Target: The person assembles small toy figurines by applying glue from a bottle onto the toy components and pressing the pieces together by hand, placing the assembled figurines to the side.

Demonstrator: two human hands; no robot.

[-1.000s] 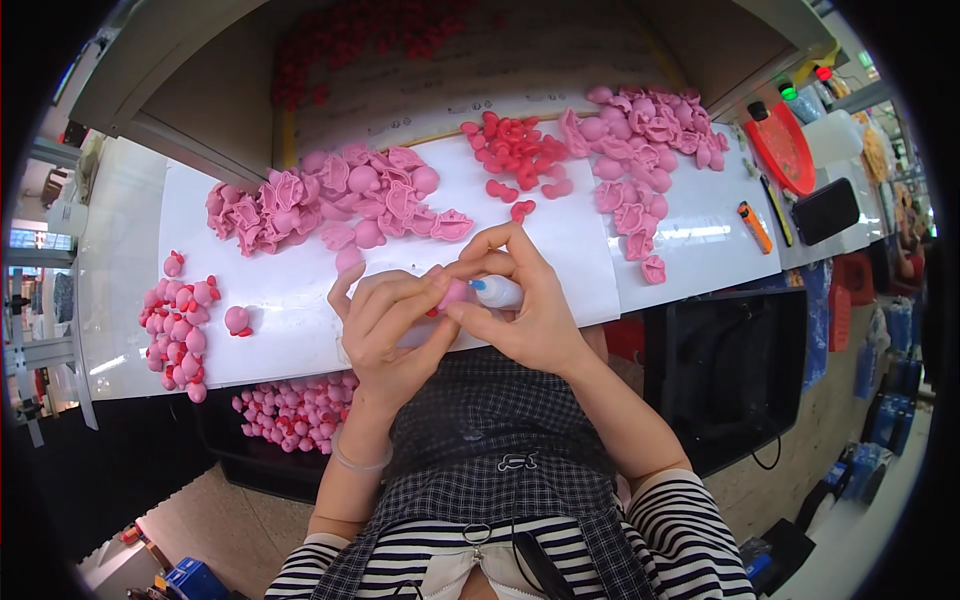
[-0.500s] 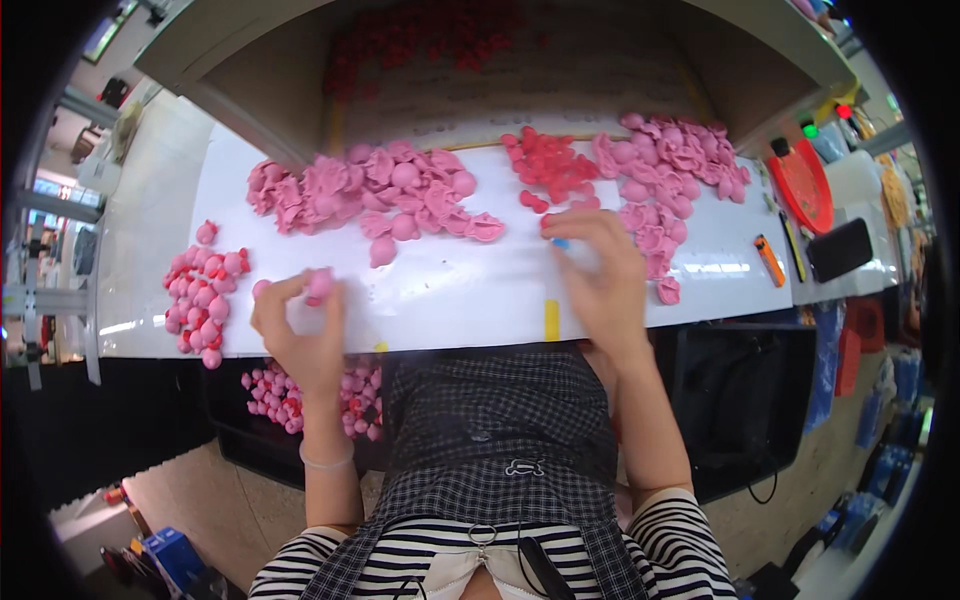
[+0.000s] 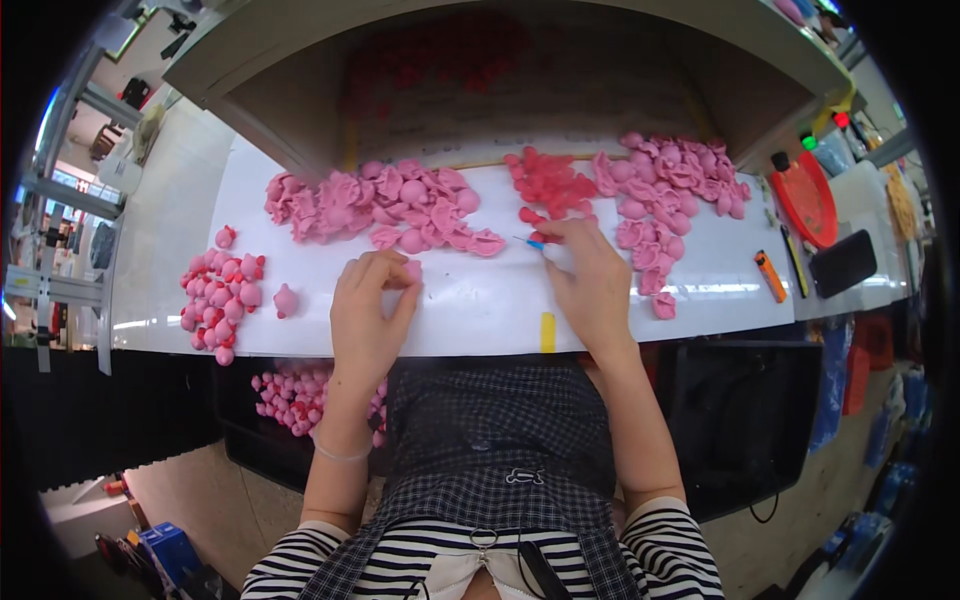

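Pink round piece (image 3: 413,270), pinched between thumb and finger of left hand (image 3: 370,308), blue-tipped applicator (image 3: 535,244) gripped in right hand (image 3: 592,292), red pieces (image 3: 550,183) nearby, white sheet (image 3: 470,310) beneath

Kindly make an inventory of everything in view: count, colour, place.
Table: one, white, centre.
Trays: two, black, under the table's front edge.
Petal-like and round pieces: many, pink, two heaps towards the back.
Small pieces: many, red, between the heaps.
Ball-shaped figures: many, pink with red, table's left and left tray.
Dish: one, red, table's right.
Phone-like slab: one, black, near the dish.
Slim tool: one, yellow and black, beside the slab.
Short tool: one, orange, table's right.
Tape strip: one, yellow, table's front.
Shelf: one, greyish, above the table.
Background clutter: uncounted, mixed colours, outer rim.
Apron: one, dark checked, person's front.
Left grip: one, table's middle, pinching pink piece.
Right grip: one, by small pieces, holding blue-tipped applicator.
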